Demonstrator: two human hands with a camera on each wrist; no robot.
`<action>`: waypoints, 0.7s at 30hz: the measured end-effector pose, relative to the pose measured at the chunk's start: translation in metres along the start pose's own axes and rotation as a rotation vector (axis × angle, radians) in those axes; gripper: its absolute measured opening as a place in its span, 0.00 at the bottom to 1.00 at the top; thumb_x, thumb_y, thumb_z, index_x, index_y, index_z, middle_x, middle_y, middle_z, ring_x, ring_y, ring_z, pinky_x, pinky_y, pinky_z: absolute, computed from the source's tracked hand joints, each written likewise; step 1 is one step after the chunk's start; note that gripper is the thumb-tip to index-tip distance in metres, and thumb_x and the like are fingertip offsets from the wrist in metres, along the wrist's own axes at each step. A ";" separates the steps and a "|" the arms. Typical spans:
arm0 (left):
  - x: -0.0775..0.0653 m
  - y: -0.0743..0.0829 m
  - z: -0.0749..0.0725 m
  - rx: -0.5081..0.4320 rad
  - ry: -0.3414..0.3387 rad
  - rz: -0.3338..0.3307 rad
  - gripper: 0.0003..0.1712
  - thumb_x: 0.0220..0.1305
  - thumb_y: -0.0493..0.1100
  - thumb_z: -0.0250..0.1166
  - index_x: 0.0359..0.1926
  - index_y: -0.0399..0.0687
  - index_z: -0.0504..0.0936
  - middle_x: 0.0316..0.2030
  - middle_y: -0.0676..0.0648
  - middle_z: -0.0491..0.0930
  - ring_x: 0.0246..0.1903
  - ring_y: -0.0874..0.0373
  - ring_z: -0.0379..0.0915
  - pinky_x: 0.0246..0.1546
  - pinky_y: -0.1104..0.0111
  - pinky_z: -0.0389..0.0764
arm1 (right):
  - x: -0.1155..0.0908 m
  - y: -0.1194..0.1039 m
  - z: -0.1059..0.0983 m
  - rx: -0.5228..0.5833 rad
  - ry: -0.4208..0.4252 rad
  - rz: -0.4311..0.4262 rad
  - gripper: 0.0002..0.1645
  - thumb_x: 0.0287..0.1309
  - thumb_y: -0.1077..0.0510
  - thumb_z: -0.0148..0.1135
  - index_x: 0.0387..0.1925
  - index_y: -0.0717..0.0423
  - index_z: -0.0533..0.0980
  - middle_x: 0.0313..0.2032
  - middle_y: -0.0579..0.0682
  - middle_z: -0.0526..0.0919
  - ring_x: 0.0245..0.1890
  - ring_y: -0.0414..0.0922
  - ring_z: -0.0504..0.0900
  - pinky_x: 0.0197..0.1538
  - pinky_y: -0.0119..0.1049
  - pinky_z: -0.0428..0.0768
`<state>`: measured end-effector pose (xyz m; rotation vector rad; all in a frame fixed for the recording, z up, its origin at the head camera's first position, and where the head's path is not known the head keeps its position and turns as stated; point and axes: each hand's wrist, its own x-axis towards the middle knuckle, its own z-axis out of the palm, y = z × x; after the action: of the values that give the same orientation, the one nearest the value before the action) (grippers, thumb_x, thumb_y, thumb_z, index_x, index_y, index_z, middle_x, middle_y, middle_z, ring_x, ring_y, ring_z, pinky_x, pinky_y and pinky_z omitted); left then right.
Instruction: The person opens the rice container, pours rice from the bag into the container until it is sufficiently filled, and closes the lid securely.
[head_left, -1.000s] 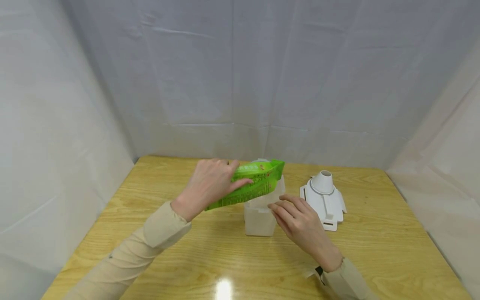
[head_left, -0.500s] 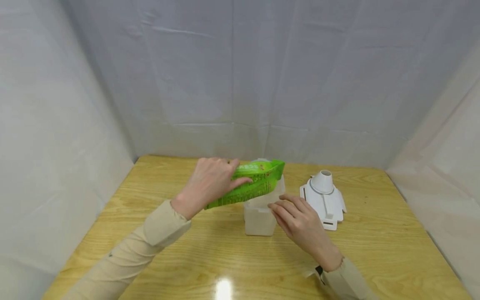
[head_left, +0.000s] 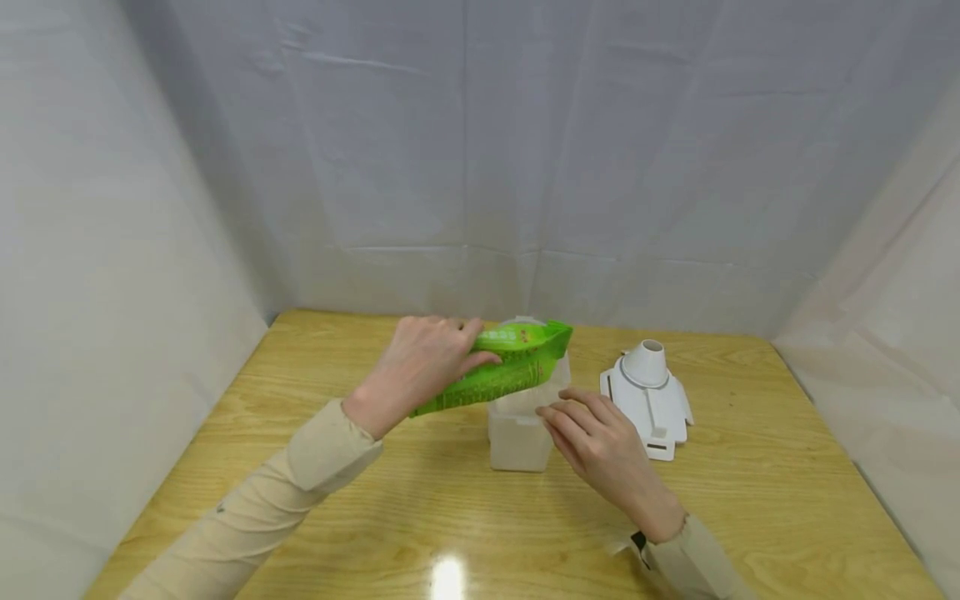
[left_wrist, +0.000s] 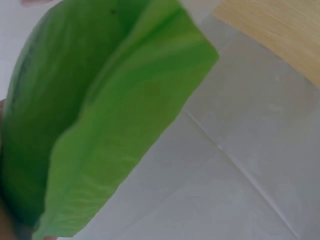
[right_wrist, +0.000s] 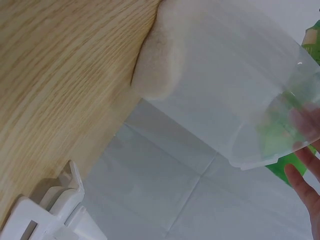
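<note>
My left hand (head_left: pixel 427 362) grips a green printed bag (head_left: pixel 517 367), thumb across its near side. The bag lies tilted over a translucent plastic container (head_left: pixel 520 443), its right end above the container's opening. In the left wrist view the bag's crumpled green end (left_wrist: pixel 125 115) fills much of the picture. My right hand (head_left: pixel 600 442) is at the container's right near corner, its fingers loosely bent and fingertips right at the rim. The right wrist view shows a pale off-white heap (right_wrist: pixel 157 65) through the container's wall, at its bottom. The bag's mouth is hidden.
A white flat plastic piece (head_left: pixel 652 408) with a cone-shaped spout stands right of the container, close behind my right hand. All rests on a wooden table (head_left: pixel 337 517). Pale sheets (head_left: pixel 480 167) hang behind it and along both sides.
The green bag's right end has shifted very slightly to the right, and my left thumb with it has moved a little. My right hand, the container and the white piece stay in place.
</note>
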<state>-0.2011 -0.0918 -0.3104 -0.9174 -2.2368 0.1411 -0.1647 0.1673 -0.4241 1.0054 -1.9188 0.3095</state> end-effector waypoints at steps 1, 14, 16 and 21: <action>0.000 0.000 0.000 -0.002 0.005 0.003 0.27 0.61 0.64 0.68 0.23 0.48 0.73 0.12 0.57 0.54 0.13 0.66 0.47 0.09 0.73 0.54 | 0.000 0.000 0.000 0.000 0.001 0.001 0.18 0.78 0.53 0.51 0.44 0.57 0.85 0.39 0.50 0.88 0.46 0.52 0.85 0.43 0.44 0.83; 0.004 -0.002 -0.001 0.006 -0.037 0.020 0.27 0.62 0.64 0.67 0.21 0.50 0.72 0.12 0.57 0.52 0.14 0.66 0.45 0.11 0.74 0.52 | 0.000 0.000 0.000 0.009 -0.004 0.002 0.18 0.78 0.53 0.51 0.44 0.57 0.85 0.39 0.50 0.88 0.46 0.52 0.85 0.44 0.44 0.83; 0.005 -0.003 -0.001 0.009 -0.045 0.025 0.27 0.62 0.64 0.67 0.22 0.50 0.73 0.13 0.57 0.51 0.15 0.66 0.45 0.11 0.74 0.52 | 0.000 0.000 0.000 0.009 -0.006 0.004 0.18 0.78 0.53 0.51 0.45 0.57 0.85 0.39 0.50 0.88 0.47 0.52 0.85 0.44 0.45 0.83; 0.008 -0.004 -0.002 0.002 -0.069 0.041 0.26 0.63 0.64 0.67 0.24 0.49 0.75 0.13 0.58 0.52 0.15 0.67 0.45 0.11 0.75 0.51 | -0.001 0.001 0.001 0.008 0.001 0.001 0.18 0.77 0.53 0.51 0.45 0.57 0.85 0.39 0.50 0.88 0.46 0.52 0.85 0.43 0.45 0.83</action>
<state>-0.2060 -0.0903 -0.3026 -0.9705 -2.2818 0.1968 -0.1654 0.1676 -0.4250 1.0097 -1.9182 0.3189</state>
